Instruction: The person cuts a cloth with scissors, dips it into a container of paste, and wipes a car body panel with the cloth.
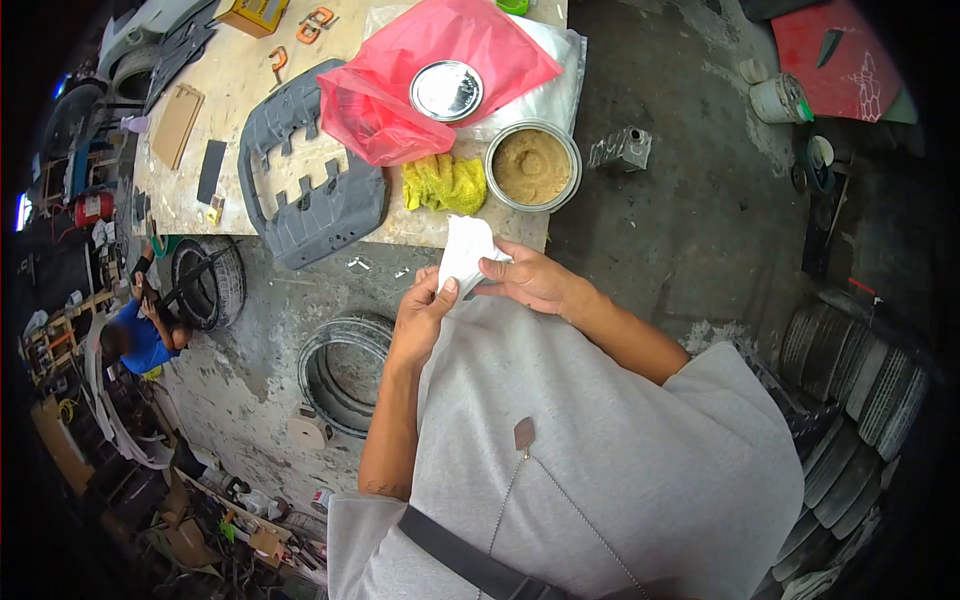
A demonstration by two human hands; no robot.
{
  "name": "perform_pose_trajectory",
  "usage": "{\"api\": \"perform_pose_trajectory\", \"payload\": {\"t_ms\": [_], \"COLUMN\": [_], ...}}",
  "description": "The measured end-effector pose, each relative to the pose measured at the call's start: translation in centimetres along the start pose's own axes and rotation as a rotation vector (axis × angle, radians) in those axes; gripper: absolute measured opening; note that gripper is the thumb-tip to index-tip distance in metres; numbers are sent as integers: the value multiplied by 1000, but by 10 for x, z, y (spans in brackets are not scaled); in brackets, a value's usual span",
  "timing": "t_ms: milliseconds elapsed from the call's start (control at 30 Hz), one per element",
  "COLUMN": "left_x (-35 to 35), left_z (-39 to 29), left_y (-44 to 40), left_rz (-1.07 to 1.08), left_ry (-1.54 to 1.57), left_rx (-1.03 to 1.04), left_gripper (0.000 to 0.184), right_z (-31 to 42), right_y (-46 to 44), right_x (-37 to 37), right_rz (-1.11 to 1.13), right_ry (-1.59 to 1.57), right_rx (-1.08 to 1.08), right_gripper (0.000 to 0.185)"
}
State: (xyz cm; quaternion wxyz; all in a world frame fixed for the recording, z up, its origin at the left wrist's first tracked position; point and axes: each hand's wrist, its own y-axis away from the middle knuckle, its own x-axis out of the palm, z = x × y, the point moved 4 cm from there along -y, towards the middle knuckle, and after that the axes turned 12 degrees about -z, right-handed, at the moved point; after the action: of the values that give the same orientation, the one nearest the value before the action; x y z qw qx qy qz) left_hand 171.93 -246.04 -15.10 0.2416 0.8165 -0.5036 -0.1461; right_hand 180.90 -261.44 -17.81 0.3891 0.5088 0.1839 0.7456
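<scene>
Between my two hands, in front of my chest, is a white folded sheet [466, 250]; whether it is cloth or paper I cannot tell. My left hand [424, 312] pinches its lower left edge with the thumb on top. On the other side my right hand [532, 276] grips it, thumb over the face and fingers behind. Just beyond, at the table edge, stands an open can of tan paste [532, 166]. Beside the can lies a crumpled yellow cloth [445, 184]. A silvery round lid [446, 91] rests on a pink plastic bag [470, 45].
A grey slotted plastic part [345, 205] overhangs the front of the wooden table [225, 110]. Orange clamps [315, 24] lie farther back. Tyres [345, 370] sit on the floor to the left, where a person in blue [150, 335] crouches. More tyres [850, 370] are stacked at right.
</scene>
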Motion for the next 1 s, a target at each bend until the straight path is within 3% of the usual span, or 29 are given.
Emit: {"api": "perform_pose_trajectory", "payload": {"t_ms": [100,267,567,633,700,767,833,867,933,967,1000], "left_x": [5,5,9,-1,-25,-71,-125,-145,-180,-198,-214], "left_z": [-1,15,19,23,33,63,105,116,142,163,184], "left_y": [-4,-12,-12,-15,-15,-11,-2,8,26,35,44], "left_rz": [42,-23,51,-34,-169,-257,-323,-355,-383,-419,-457], "left_ry": [-76,-185,17,21,-12,-170,-320,-367,-410,-402,-393], "left_rx": [9,-63,-116,-147,-130,-70,-32,-55,-77,-116,-155], "left_gripper": [30,21,17,18,22,25,27,27,27,26,26], "right_z": [-3,-1,0,7,31,69,125,135,148,147,139], "right_y": [2,-1,0,-3,-11,-17,-1,-15,-47,-60,-77], "right_x": [-6,-21,-31,-35,-53,-80,-62,-75,-91,-99,-101], "right_rz": [18,-96,-190,-195,-342,-550,-664,-663,-642,-640,-545], "right_ry": [-50,15,-59,-56,2,309,779,783,1350,1355,1603], "right_rx": [109,92,45,33,-245,-545,-872,-868,-1228,-1230,-1183], "right_gripper": [47,42,37,35,25,20,17,17,17,17,17]}}
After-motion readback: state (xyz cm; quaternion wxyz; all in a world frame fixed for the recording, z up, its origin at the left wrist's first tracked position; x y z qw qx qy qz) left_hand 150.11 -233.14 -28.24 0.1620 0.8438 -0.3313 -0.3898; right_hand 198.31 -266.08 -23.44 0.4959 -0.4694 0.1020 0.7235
